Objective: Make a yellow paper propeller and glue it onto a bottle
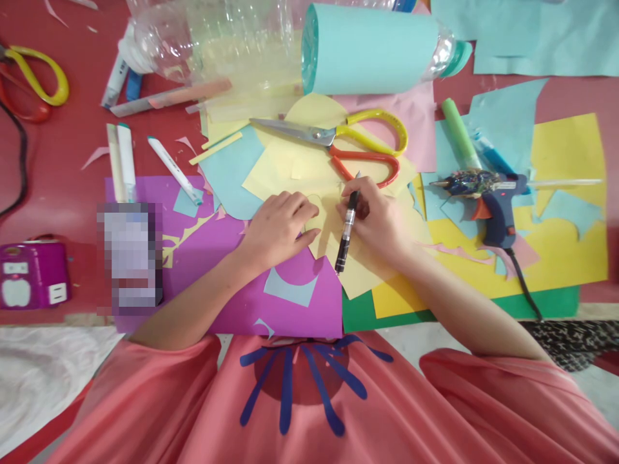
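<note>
My right hand (374,216) is closed around a black pen (345,240) with a clear section, held near its far end. The pen's other end points back toward my shirt. To the left, my left hand (278,225) rests on pale yellow paper (368,274), thumb apart from its slightly bent fingers, holding nothing. A faint curved line shows on the paper by those fingertips. Just beyond both hands lie large scissors (316,134) with one yellow and one red handle. Light blue paper (232,174) and a purple sheet (300,316) lie around and beneath.
A paper-wrapped bottle (372,48) and clear plastic bottles (232,38) lie at the back. At right, a glue gun (500,200) with a cord rests on yellow paper (570,258). Left are markers (174,169), a blurred-out phone-like object (129,258) and a purple box (33,276).
</note>
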Tool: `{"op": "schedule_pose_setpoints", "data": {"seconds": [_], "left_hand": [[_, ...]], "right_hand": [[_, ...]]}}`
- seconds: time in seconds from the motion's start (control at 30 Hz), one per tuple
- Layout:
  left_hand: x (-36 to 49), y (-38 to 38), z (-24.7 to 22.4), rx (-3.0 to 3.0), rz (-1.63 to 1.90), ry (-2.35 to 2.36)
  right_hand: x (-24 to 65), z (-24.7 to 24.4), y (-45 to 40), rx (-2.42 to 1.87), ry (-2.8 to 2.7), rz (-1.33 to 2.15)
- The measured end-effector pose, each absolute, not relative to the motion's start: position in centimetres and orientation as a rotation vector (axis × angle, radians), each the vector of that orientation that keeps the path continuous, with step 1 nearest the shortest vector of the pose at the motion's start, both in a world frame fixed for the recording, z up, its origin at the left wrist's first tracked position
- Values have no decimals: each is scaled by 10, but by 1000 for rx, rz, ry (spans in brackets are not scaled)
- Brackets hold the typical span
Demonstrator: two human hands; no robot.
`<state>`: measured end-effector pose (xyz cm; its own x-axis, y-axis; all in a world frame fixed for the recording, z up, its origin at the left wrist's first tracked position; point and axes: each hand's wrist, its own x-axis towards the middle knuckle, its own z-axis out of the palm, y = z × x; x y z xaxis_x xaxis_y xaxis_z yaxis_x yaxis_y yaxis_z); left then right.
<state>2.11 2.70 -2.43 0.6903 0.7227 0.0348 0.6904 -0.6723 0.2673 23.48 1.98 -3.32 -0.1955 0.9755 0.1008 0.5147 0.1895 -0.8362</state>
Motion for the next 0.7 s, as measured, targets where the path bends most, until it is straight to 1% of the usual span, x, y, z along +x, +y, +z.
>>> {"op": "schedule_pose_setpoints", "data": {"seconds": [0.47, 0.7], "left_hand": [[21, 26, -24, 2690, 217, 1120], [21, 26, -26, 2747, 281, 1096]], "right_hand": [[233, -36, 18, -1414, -1787, 840], [233, -37, 18, -1404, -1818, 845]]}}
